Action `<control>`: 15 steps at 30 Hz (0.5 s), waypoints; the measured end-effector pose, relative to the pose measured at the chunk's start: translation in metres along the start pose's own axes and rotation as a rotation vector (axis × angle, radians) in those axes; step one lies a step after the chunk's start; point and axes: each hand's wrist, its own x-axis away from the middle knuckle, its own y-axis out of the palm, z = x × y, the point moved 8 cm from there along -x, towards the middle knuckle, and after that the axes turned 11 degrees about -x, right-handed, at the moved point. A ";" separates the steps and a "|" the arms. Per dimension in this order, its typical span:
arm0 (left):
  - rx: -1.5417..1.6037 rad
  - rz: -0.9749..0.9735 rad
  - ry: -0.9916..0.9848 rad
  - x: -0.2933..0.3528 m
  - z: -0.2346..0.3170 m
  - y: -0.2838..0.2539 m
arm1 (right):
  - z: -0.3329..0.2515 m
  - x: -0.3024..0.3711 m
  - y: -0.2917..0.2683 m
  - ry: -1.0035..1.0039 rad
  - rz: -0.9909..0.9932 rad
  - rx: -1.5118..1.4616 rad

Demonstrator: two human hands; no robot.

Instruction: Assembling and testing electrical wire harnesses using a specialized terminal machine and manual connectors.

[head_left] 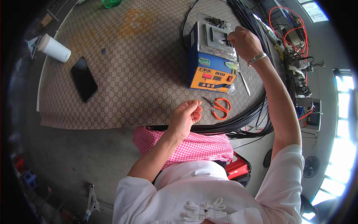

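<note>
A blue box-shaped machine with an orange front panel (211,79), which looks like a solder pot, stands on the table right of centre. Over the square metal basin (220,35) on its top, my right hand (246,44) is closed in a pinch, and a small dark piece shows at its fingertips, too small to name. My left hand (186,116) is held above the table's front edge, fingers curled and thumb pressed to them; whatever they hold, if anything, is hidden. Orange-handled scissors (221,108) lie just right of that hand, in front of the machine.
A long bundle of black cables (238,126) curves round the table's right and front edges. A thin metal tool (245,84) lies beside the machine. Dark scraps (217,22) sit behind the basin. At the left are a phone (84,79) and a white cup (55,48) lying on its side.
</note>
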 end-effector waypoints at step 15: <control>-0.002 -0.022 0.008 0.003 0.002 0.003 | 0.008 0.022 -0.021 -0.046 0.136 -0.351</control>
